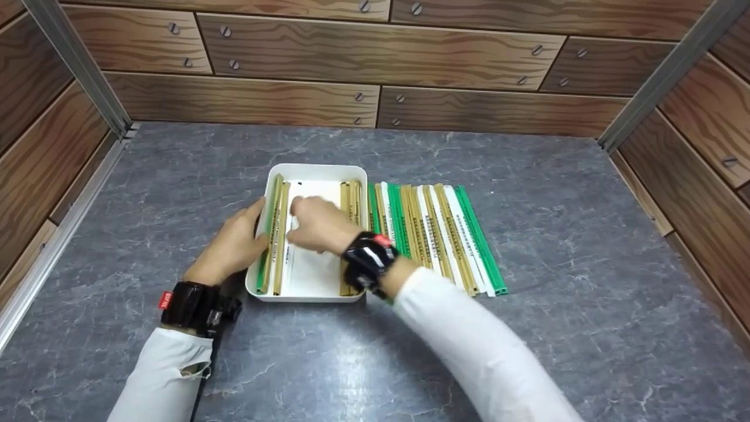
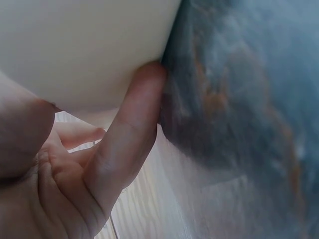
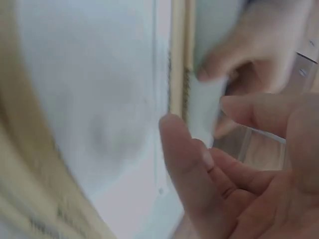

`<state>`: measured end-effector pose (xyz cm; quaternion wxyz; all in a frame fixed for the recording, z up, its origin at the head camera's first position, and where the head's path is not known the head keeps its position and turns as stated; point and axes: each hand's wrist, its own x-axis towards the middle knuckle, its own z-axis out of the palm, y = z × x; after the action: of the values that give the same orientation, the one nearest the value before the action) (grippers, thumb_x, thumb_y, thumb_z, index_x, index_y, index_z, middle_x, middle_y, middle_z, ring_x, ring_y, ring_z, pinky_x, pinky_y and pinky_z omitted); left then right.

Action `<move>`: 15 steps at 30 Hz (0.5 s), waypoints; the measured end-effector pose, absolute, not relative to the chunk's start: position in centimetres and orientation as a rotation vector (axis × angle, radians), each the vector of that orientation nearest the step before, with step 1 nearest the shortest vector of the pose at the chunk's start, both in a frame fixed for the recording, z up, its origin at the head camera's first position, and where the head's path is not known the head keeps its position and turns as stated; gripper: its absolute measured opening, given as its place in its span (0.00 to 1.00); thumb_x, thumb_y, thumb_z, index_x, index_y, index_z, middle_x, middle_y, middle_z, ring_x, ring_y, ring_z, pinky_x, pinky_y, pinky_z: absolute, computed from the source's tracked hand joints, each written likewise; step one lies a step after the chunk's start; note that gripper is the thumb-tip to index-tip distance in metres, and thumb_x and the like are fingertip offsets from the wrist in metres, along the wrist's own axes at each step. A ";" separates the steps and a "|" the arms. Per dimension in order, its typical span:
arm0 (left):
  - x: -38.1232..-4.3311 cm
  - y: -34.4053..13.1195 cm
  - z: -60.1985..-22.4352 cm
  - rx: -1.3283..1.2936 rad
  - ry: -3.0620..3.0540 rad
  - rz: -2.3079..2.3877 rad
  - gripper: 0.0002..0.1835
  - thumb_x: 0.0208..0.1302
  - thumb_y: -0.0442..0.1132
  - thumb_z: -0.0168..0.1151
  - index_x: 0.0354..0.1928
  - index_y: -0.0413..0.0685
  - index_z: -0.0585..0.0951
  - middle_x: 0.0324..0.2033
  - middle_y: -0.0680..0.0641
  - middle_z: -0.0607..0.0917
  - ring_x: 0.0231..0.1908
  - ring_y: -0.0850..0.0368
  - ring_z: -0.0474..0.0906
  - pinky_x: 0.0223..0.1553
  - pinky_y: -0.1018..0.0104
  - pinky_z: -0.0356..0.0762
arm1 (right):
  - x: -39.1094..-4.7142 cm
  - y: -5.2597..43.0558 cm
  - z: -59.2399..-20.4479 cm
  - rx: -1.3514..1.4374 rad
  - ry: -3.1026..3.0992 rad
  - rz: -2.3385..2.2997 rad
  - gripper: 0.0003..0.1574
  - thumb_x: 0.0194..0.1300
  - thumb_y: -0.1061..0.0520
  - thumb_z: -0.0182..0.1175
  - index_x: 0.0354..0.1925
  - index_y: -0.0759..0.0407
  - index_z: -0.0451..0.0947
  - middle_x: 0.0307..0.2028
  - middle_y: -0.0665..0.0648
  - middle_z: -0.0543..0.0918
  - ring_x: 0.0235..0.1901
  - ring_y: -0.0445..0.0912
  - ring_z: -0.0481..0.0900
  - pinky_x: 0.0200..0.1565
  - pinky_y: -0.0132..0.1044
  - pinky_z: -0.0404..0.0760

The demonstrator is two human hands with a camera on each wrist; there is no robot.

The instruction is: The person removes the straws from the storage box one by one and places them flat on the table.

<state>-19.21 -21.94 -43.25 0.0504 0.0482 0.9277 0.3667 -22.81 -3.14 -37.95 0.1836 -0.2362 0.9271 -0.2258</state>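
Observation:
A white rectangular tray (image 1: 316, 170) holds long narrow strips. Along its left side lie a green strip (image 1: 261, 275), gold strips (image 1: 279, 264) and a white strip (image 1: 287, 272) with small dark print; more gold strips (image 1: 350, 196) line its right side. My left hand (image 1: 234, 240) grips the tray's left wall, thumb at the rim and fingers against the outside, as the left wrist view (image 2: 129, 124) also shows. Over the tray's inside is my right hand (image 1: 322, 223), near the left strips. In the right wrist view its thumb and fingers (image 3: 184, 164) stand apart with nothing between them.
Right of the tray, a row of green, gold and white strips (image 1: 433, 234) lies side by side on the grey marbled table (image 1: 586, 234). Wood-patterned walls (image 1: 375, 58) with metal corner posts (image 1: 662, 76) enclose the table at the back and sides.

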 end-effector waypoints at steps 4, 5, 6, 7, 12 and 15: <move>-19.1 -22.0 -43.5 0.165 2.845 1.105 0.42 0.67 0.29 0.54 0.81 0.32 0.52 0.70 0.21 0.66 0.66 0.29 0.69 0.69 0.35 0.66 | -22.6 -4.8 -39.5 -0.653 2.615 -0.487 0.28 0.63 0.57 0.67 0.59 0.67 0.73 0.41 0.62 0.83 0.16 0.46 0.81 0.16 0.35 0.81; -19.1 -22.0 -43.5 0.167 2.847 1.102 0.42 0.67 0.29 0.54 0.81 0.32 0.52 0.70 0.21 0.66 0.67 0.28 0.68 0.70 0.35 0.66 | -22.6 -5.0 -39.8 -0.658 2.618 -0.452 0.27 0.63 0.57 0.67 0.57 0.67 0.73 0.39 0.61 0.83 0.15 0.46 0.81 0.16 0.35 0.81; -19.1 -22.0 -43.5 0.168 2.847 1.101 0.42 0.67 0.29 0.55 0.81 0.32 0.52 0.70 0.21 0.66 0.67 0.28 0.68 0.70 0.35 0.65 | -22.5 -5.2 -40.0 -0.661 2.625 -0.422 0.26 0.63 0.58 0.67 0.56 0.67 0.73 0.39 0.61 0.83 0.15 0.46 0.81 0.15 0.35 0.81; -19.1 -22.0 -43.5 0.169 2.844 1.099 0.42 0.67 0.29 0.55 0.81 0.33 0.51 0.70 0.21 0.66 0.68 0.28 0.67 0.71 0.35 0.64 | -22.6 -5.3 -40.2 -0.661 2.631 -0.400 0.24 0.63 0.58 0.67 0.54 0.66 0.74 0.38 0.60 0.82 0.15 0.47 0.81 0.15 0.36 0.81; -19.2 -22.0 -43.3 0.158 2.833 1.102 0.42 0.68 0.30 0.55 0.81 0.33 0.51 0.71 0.22 0.64 0.68 0.29 0.67 0.71 0.36 0.65 | -22.9 -5.1 -40.3 -0.635 2.655 -0.372 0.13 0.59 0.67 0.65 0.44 0.65 0.77 0.37 0.62 0.84 0.16 0.47 0.81 0.15 0.36 0.81; -19.2 -22.0 -43.3 0.156 2.831 1.110 0.42 0.68 0.30 0.54 0.81 0.32 0.51 0.71 0.22 0.64 0.66 0.30 0.68 0.70 0.36 0.66 | -23.2 -4.9 -40.4 -0.584 2.635 -0.403 0.07 0.59 0.71 0.63 0.36 0.64 0.78 0.38 0.65 0.86 0.16 0.47 0.82 0.15 0.36 0.82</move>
<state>-19.19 -21.98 -43.30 0.0485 0.0511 0.9287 0.3641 -23.25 -4.87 -40.35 0.2049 -0.2095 0.9451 -0.1445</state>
